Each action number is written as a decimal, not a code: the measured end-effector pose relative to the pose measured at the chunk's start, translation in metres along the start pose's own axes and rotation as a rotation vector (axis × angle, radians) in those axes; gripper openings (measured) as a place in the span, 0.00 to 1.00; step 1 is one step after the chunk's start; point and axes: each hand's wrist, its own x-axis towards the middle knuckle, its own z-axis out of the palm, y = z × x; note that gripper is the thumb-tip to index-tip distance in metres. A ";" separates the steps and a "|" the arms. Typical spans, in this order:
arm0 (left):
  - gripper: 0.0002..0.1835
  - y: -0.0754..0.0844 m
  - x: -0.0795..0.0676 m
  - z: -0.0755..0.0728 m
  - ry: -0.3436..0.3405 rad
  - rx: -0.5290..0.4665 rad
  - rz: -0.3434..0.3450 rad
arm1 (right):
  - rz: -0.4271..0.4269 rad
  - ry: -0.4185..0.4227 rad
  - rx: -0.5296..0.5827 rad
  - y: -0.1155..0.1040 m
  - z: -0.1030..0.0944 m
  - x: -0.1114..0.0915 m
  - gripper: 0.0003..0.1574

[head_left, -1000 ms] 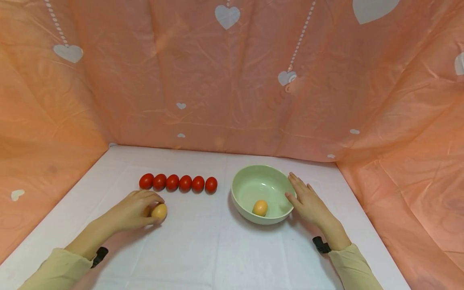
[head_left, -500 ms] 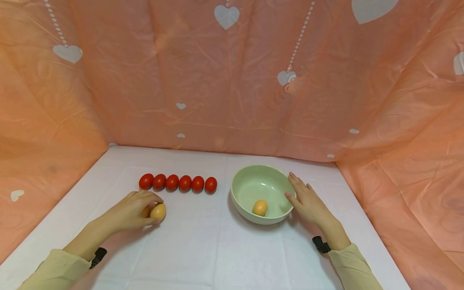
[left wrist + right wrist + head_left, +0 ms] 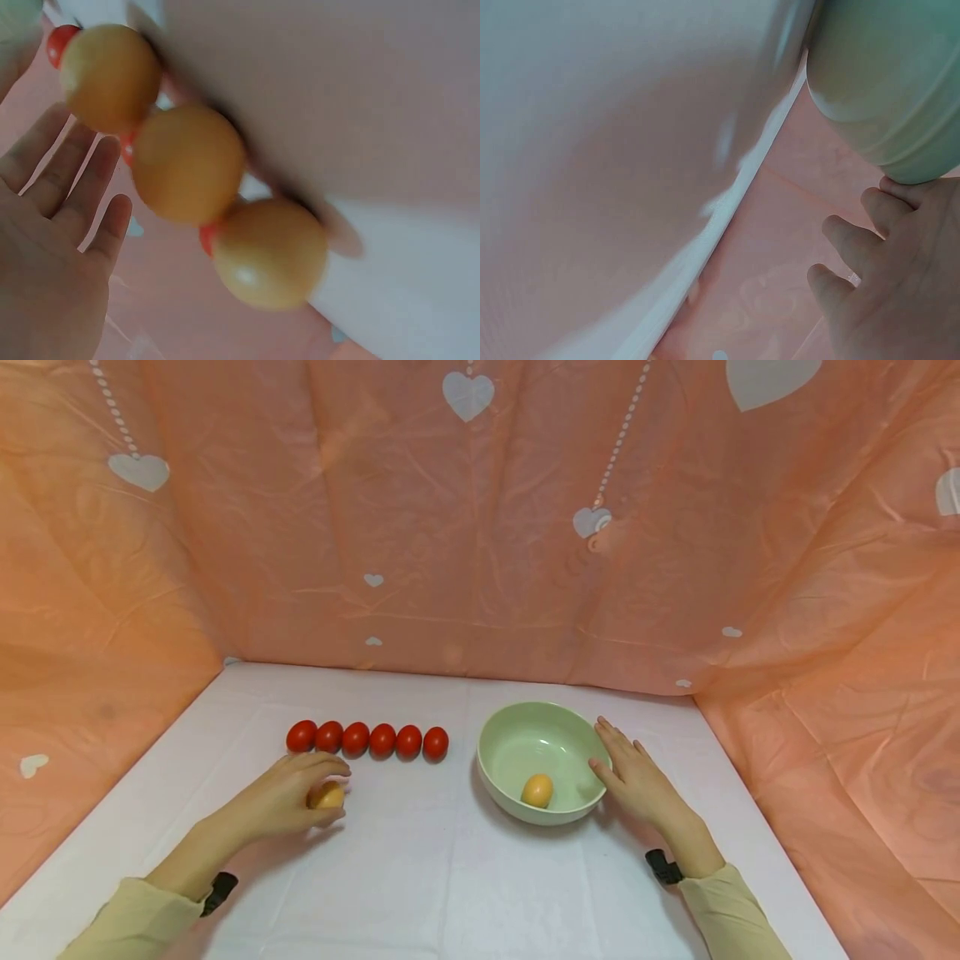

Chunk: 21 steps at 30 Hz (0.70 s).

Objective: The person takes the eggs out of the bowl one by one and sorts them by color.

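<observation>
My left hand [image 3: 296, 792] reaches around a yellow egg [image 3: 327, 795], its fingers and thumb spread to either side. In the left wrist view three yellow eggs [image 3: 189, 163] stand in a row beside the fairly straight fingers [image 3: 56, 169]. No grip on them shows there. From the head, the hand hides most of this row. The light green bowl [image 3: 517, 727] holds one yellow egg [image 3: 537, 791] near its front wall. My right hand [image 3: 637, 781] rests against the bowl's right side with straight fingers, the thumb at the rim.
Several glossy red eggs [image 3: 382, 741] form a row behind my left hand, to the left of the bowl. A white cloth [image 3: 450, 877] covers the table. Orange curtains [image 3: 465, 568] with white hearts enclose the back and sides.
My left hand's fingers have spread apart from the yellow egg, and the hand has shifted slightly right. The right hand and the bowl stay in place.
</observation>
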 end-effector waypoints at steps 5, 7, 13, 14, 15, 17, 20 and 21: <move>0.25 0.013 0.011 0.008 0.019 -0.050 -0.001 | -0.001 0.000 0.000 0.001 0.000 0.000 0.41; 0.24 0.019 0.018 0.012 0.026 -0.079 0.007 | -0.005 0.002 0.001 0.001 0.001 0.000 0.41; 0.26 0.038 0.037 0.021 0.035 -0.145 0.009 | -0.007 0.010 0.001 0.002 0.003 0.000 0.42; 0.26 0.040 0.040 0.023 0.038 -0.157 0.012 | -0.005 0.009 0.002 0.002 0.003 0.000 0.42; 0.25 0.043 0.043 0.024 0.045 -0.170 0.016 | -0.003 0.006 0.001 0.002 0.003 0.000 0.42; 0.25 0.049 0.049 0.027 0.059 -0.185 0.024 | 0.003 -0.002 0.002 0.002 0.003 0.001 0.42; 0.25 0.058 0.058 0.030 0.083 -0.209 0.037 | 0.011 -0.010 0.001 0.003 0.003 0.001 0.43; 0.25 0.060 0.061 0.031 0.093 -0.214 0.043 | 0.012 -0.012 0.001 0.004 0.003 0.001 0.43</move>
